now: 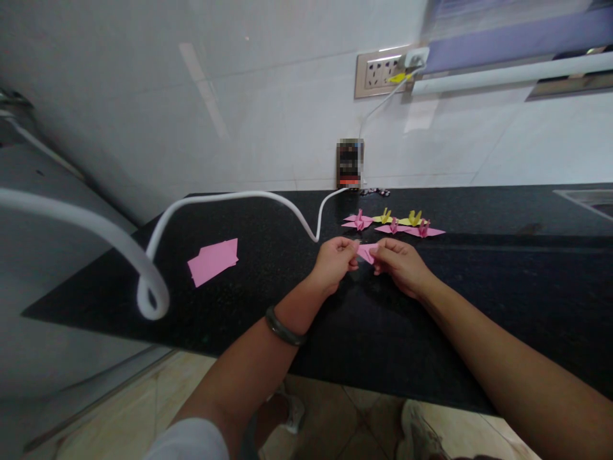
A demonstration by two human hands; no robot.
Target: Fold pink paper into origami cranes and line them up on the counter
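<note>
Between my two hands is a small folded piece of pink paper (366, 252), held just above the dark countertop. My left hand (334, 263) pinches its left end between thumb and fingers. At the right end, my right hand (401, 263) grips the paper the same way, with the thumb on top. My fingers cover both ends of the paper. Beyond my hands stand several folded paper cranes, among them a pink crane (358, 221) and a yellow crane (414, 219). Off to the left lie flat pink paper sheets (214, 260), overlapping.
A thick white cable (249, 195) loops over the left side of the black countertop (268, 255). A phone-like device (350, 163) leans against the tiled wall, with a thin cord rising to a wall socket (380, 73). The counter's front edge runs below my forearms.
</note>
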